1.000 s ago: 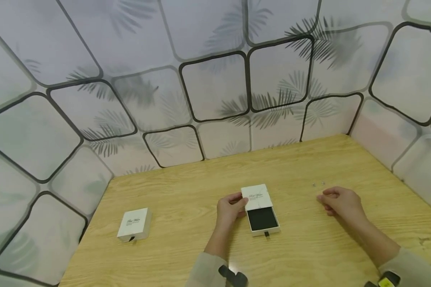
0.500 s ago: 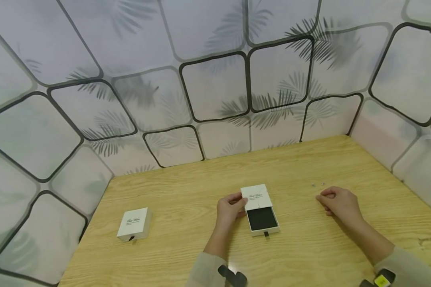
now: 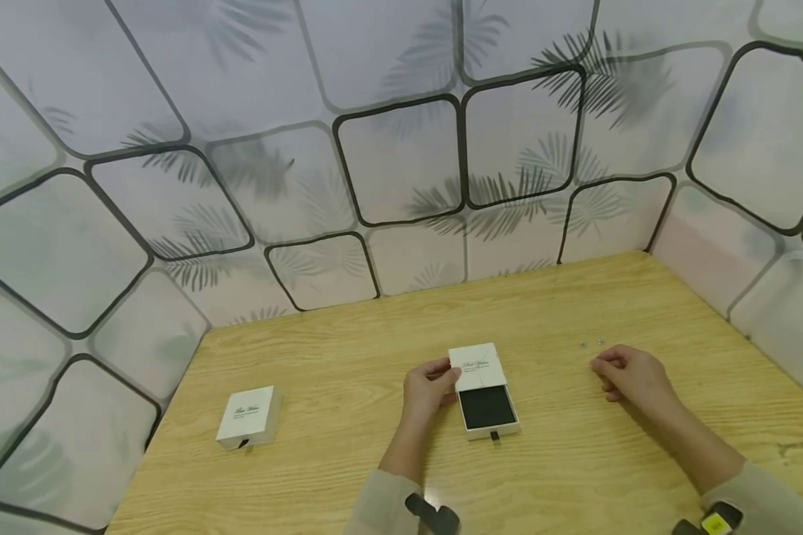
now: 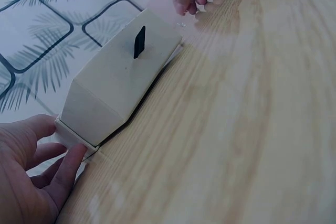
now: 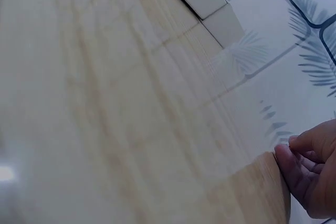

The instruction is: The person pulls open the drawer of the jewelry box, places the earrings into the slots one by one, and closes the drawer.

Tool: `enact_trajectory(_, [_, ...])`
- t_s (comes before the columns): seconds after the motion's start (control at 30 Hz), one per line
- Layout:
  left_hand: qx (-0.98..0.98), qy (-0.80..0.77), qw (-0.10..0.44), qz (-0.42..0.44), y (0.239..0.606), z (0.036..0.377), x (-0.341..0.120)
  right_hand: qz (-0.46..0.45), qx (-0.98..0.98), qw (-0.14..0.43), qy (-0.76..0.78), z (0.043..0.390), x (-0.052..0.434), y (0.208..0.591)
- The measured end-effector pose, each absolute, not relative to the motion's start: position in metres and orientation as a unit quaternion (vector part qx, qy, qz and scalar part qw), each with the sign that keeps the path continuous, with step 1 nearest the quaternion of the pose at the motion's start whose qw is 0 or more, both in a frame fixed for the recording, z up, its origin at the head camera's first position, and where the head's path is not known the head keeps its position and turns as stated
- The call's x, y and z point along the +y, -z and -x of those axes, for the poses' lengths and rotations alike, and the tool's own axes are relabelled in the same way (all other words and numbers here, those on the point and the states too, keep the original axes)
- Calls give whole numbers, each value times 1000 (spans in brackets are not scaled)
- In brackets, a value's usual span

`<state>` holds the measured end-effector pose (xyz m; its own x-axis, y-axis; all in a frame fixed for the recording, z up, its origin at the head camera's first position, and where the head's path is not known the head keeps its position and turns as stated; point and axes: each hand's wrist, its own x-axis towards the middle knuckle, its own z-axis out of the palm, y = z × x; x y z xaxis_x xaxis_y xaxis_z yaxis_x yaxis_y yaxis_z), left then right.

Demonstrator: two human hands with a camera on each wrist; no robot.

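My left hand (image 3: 428, 390) grips the white sleeve (image 3: 476, 365) of a drawer-style gift box by its left side, thumb on top. The box's drawer (image 3: 488, 409) is pulled partway out toward me and shows a black lining. A black pull tab (image 4: 139, 42) is on its front face. To the right, my right hand (image 3: 636, 379) has its thumb and index fingertips together, the other fingers curled. Anything between those fingertips is too small to tell. Two tiny shiny pieces (image 3: 592, 342) lie on the table just beyond this hand; their kind is unclear.
A second white box (image 3: 249, 417) with printed lettering and a black tab stands closed at the left of the wood-grain table (image 3: 334, 453). Walls (image 3: 401, 171) with a leaf-and-tile pattern border the table at the back and right.
My right hand has shifted only very slightly, staying beside the tiny shiny pieces. The left hand and the box keep their places.
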<state>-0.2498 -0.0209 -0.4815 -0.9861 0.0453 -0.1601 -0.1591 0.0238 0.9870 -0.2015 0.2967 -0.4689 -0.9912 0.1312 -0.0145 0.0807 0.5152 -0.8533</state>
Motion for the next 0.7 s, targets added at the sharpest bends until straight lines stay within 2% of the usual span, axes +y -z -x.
enact_trajectory(0.17, [714,-696,70,37,482,250,-22,42,-840,22,-541,200,299,467])
enact_trajectory(0.27, [714,-696,69,35,481,249,-22,28,-751,11,-659,200,299,469])
enact_trajectory(0.4, [714,-695,72,36,480,249,-21,17,-620,-39,-784,204,295,475])
enact_trajectory(0.53, [716,-694,71,38,480,249,-21,5,-593,-91,-800,206,290,477])
enact_trajectory(0.7, [717,-692,67,41,479,247,-21,4,-618,-123,-776,205,281,473])
